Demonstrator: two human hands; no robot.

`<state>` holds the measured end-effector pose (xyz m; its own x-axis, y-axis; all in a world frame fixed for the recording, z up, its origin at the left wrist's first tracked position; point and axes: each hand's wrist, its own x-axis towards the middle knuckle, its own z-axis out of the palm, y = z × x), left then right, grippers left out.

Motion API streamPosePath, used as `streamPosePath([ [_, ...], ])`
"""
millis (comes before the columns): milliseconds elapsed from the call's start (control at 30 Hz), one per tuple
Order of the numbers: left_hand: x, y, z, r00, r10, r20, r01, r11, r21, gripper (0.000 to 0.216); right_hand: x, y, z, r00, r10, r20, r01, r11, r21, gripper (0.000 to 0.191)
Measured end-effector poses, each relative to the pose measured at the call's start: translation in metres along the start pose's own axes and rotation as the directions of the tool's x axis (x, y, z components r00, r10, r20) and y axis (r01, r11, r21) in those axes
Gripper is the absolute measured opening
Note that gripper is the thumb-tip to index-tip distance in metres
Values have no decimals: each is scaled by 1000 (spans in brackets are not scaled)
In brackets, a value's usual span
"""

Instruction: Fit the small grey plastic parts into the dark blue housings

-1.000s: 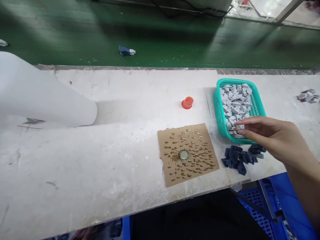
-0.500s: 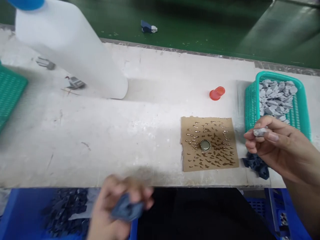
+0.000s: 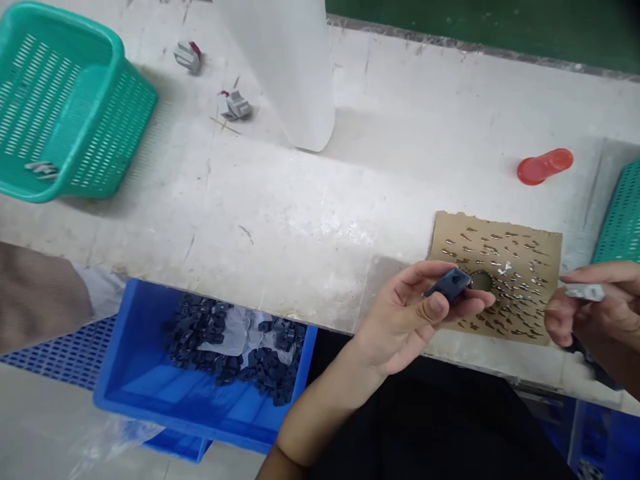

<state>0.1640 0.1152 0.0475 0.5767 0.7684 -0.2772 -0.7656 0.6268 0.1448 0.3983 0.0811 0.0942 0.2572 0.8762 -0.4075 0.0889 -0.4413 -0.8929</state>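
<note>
My left hand holds a small dark blue plastic part between thumb and fingers, just over the near edge of a brown cardboard square dotted with glue drops. A round metal cap at the card's middle is partly hidden behind the part. My right hand at the right edge pinches a small grey part. The two hands are a short way apart above the card.
A blue bin of dark parts sits below the white bench's front edge. A teal basket stands far left, another teal basket at right. A white bottle, an orange cap and loose grey pieces lie behind. Another person's sleeve is at left.
My left hand rose from below the bench with a dark blue part and came up to the card. My right hand took a grey part from the basket. The view swung left.
</note>
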Motion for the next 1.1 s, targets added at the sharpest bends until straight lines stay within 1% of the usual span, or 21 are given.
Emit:
streamPosePath([
  [100,0,-1,-3,1000,22,7,-22,998,56,33,-4,1,6,1000,30,9,-30,999,12,34],
  [167,0,-2,-8,995,99,6,-99,976,192,29,-3,0,12,998,35,54,-38,998,56,29],
  [233,-1,-2,-14,972,232,40,-230,900,370,27,-1,-4,18,994,36,106,-47,993,106,25],
  [300,-2,-3,-19,926,368,88,-359,780,512,26,1,-8,22,989,42,139,-60,990,130,24],
  [333,-3,-3,-21,905,413,103,-397,733,552,25,1,-9,24,988,49,147,-69,989,134,23],
  [400,-3,-3,-22,886,451,103,-422,696,582,25,0,-12,26,988,48,150,-67,990,125,24],
  [467,-4,-2,-21,889,443,115,-425,706,567,30,-4,-12,27,995,16,100,-21,999,50,25],
  [533,-5,-1,-20,893,429,132,-426,716,553,36,-8,-9,25,993,-107,-51,96,978,-183,19],
  [567,-6,-1,-19,896,424,132,-422,720,551,36,-10,-6,23,973,-208,-105,161,926,-341,16],
  [600,-6,-2,-19,899,420,122,-412,722,556,35,-11,-4,20,939,-323,-120,225,839,-495,16],
  [633,-7,-2,-19,900,423,110,-406,717,566,34,-11,-1,16,900,-429,-77,293,727,-621,22],
  [667,-8,-2,-19,897,432,98,-403,705,583,34,-10,2,12,863,-504,9,365,613,-700,32],
  [700,-9,-2,-19,889,449,93,-409,684,604,35,-8,5,8,823,-556,115,447,510,-735,45],
  [767,-9,-2,-19,860,498,110,-444,624,643,37,-3,9,3,731,-616,295,587,346,-732,67],
  [833,-8,-2,-19,830,540,140,-481,566,670,38,2,11,1,652,-639,407,676,247,-695,78],
  [900,-7,-2,-19,809,565,160,-496,512,701,37,5,12,3,607,-644,466,717,191,-670,80],
  [967,-6,-3,-19,802,573,169,-493,476,728,37,6,11,6,617,-613,494,720,188,-668,77],
  [1000,-6,-4,-19,797,579,173,-498,468,730,37,5,10,7,636,-593,493,711,203,-673,75],
  [1033,-6,-5,-19,793,583,173,-503,469,726,37,4,9,8,669,-570,478,690,237,-684,71],
  [1067,-7,-6,-19,793,585,169,-507,481,715,36,1,7,8,721,-541,432,649,310,-695,65],
  [1100,-7,-7,-18,799,580,158,-504,503,702,35,-1,6,7,783,-507,361,586,408,-699,58],
])
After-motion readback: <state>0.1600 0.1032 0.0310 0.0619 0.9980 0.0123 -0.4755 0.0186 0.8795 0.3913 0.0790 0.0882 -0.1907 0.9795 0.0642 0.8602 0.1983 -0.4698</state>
